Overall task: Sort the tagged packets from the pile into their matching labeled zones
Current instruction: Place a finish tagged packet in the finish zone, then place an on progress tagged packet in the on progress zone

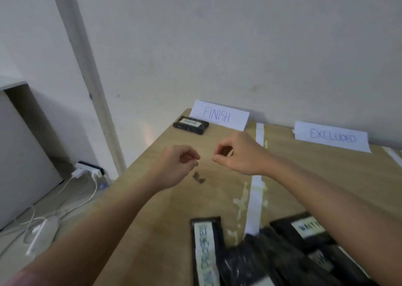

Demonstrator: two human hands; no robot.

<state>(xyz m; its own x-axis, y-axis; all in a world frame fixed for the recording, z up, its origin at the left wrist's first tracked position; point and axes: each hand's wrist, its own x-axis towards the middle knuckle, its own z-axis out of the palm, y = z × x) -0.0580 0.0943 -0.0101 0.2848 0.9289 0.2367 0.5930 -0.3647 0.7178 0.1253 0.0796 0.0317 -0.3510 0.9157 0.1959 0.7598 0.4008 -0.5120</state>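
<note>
A black packet tagged FINISH (pixel 191 125) lies at the table's far left corner, just in front of the white FINISH sign (pixel 219 115). An EXCLUDED sign (pixel 331 136) stands at the far right. A pile of black packets (pixel 256 257) with white tags lies at the near edge; one tag reads WAIT. My left hand (pixel 176 166) and my right hand (pixel 238 153) hover side by side above the middle of the table, fingers curled, with nothing visible in either.
White tape strips (pixel 256 190) divide the wooden table (pixel 165 209) into zones. The white wall rises directly behind the signs. On the floor at the left lie a power strip (pixel 90 169), chargers and white cables.
</note>
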